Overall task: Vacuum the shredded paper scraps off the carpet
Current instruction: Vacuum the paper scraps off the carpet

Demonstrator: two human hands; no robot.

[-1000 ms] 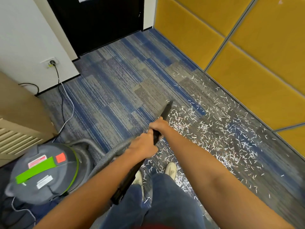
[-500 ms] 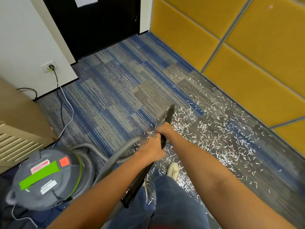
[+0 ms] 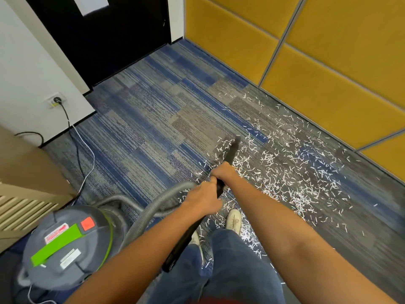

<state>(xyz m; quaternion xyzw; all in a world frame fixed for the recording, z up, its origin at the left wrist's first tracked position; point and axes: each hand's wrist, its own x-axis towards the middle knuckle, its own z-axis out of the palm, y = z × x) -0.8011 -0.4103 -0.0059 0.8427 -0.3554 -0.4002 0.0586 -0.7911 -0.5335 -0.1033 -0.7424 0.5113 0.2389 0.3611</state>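
Now the left hand [image 3: 202, 200], nearer, and the right hand [image 3: 221, 173], farther, clench their fingers around the black wand [image 3: 230, 154]. Its tip rests on the carpet [image 3: 153, 128] among paper scraps [image 3: 295, 176] spreading right.

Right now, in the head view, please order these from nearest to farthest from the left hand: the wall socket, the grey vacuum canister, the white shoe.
1. The white shoe, just below and to the right of the left hand.
2. The vacuum canister, on the floor at lower left.
3. The wall socket, far off at upper left.
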